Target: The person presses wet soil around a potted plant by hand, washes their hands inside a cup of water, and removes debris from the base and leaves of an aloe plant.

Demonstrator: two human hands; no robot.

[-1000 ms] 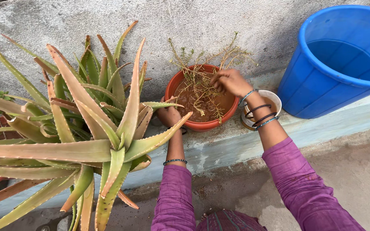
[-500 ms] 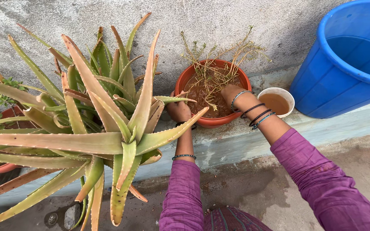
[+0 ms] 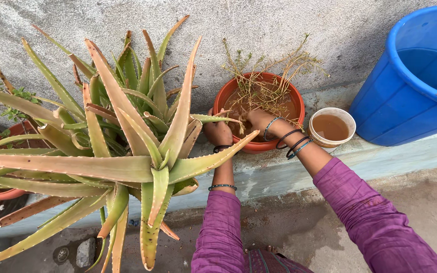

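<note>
A round orange pot (image 3: pixel 295 101) stands on a pale ledge against the wall. It holds muddy brown water and a thin, dry, stringy plant (image 3: pixel 266 71). My left hand (image 3: pixel 218 132) grips the pot's near-left rim, partly behind an aloe leaf. My right hand (image 3: pixel 257 120) reaches down into the pot near its front; the fingers are low among the stems and I cannot see whether they hold anything. Both wrists wear dark and teal bangles, and both sleeves are purple.
A big aloe plant (image 3: pixel 142 136) with long spiky leaves fills the left half. A small white cup (image 3: pixel 332 127) of brown water stands right of the pot. A large blue tub (image 3: pixel 414 76) of water sits at the right. Another orange pot (image 3: pixel 1 192) is at far left.
My right hand has come from the pot's far right side toward me and to the left, down into the front of the pot. The left hand has stayed on the rim.
</note>
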